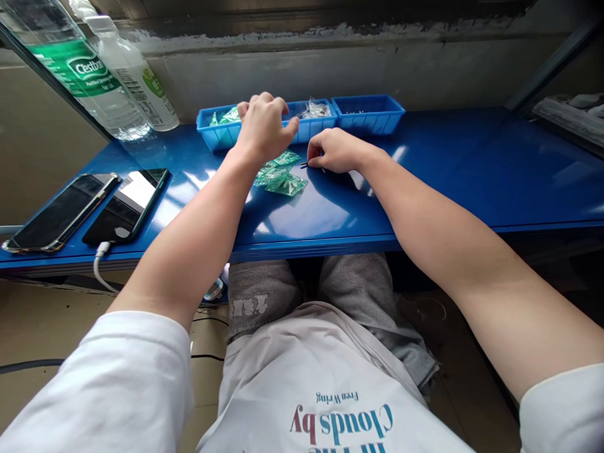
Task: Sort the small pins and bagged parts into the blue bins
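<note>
I'm viewing a blue surface (470, 179) across the frame, bins (370, 124) standing at upper centre. The left hand (266, 128) is hovering by them, fingers loosely spread; the right hand (336, 150), just right of green packets (282, 176) mid-frame, is narrowly pinching dark pins (304, 164). I'd be keeping that pinch light: slim pins are probably slipping easily.

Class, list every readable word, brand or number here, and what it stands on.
"C'estbon": green label of the large bottle.
"In The": shirt, upside down.
"Clouds by": same shirt.
"Fren Wring": same shirt.
Too small or blurred to read surely: finer print on that label, print on the smaller bottle, lettering on the shorts.
</note>
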Available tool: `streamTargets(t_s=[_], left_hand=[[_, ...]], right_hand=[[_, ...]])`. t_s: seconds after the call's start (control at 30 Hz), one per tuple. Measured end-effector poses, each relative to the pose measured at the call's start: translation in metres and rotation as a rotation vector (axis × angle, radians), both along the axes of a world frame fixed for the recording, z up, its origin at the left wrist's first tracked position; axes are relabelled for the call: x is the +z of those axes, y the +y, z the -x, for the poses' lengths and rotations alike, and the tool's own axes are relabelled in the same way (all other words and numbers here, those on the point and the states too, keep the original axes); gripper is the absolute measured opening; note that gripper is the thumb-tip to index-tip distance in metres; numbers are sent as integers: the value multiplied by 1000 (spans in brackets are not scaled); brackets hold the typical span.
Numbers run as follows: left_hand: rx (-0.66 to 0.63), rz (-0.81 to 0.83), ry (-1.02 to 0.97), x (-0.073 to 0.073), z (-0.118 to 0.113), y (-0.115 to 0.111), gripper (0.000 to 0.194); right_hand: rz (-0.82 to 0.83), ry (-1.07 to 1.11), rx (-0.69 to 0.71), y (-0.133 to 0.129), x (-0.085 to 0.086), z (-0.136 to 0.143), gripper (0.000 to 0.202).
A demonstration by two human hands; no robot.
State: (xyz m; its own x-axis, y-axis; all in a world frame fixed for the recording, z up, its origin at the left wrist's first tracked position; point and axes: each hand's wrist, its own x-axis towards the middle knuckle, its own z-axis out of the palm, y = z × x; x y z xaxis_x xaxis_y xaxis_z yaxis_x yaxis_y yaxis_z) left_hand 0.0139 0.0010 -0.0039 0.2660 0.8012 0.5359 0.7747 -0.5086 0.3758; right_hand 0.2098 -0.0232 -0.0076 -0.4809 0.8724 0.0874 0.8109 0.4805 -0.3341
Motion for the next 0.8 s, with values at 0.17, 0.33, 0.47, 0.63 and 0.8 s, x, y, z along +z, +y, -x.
streamTargets(t_s=[0.17, 0.33, 0.47, 0.63, 0.8], left_hand=[[-229, -13, 43, -3, -20, -17, 17], [-234, -15, 81, 3, -26, -31, 21], [-242, -3, 64, -2, -22, -23, 19], [-257, 6, 71, -8, -19, -15, 21], [-250, 40, 82, -6, -18, -17, 21]], right_hand=[[-24, 9, -21, 2, -4, 1, 7], [-29, 38, -21, 3, -6, -1, 13], [-48, 7, 3, 4, -8, -1, 5], [-56, -48, -15, 6, -11, 0, 9], [-47, -50, -41, 4, -6, 1, 9]])
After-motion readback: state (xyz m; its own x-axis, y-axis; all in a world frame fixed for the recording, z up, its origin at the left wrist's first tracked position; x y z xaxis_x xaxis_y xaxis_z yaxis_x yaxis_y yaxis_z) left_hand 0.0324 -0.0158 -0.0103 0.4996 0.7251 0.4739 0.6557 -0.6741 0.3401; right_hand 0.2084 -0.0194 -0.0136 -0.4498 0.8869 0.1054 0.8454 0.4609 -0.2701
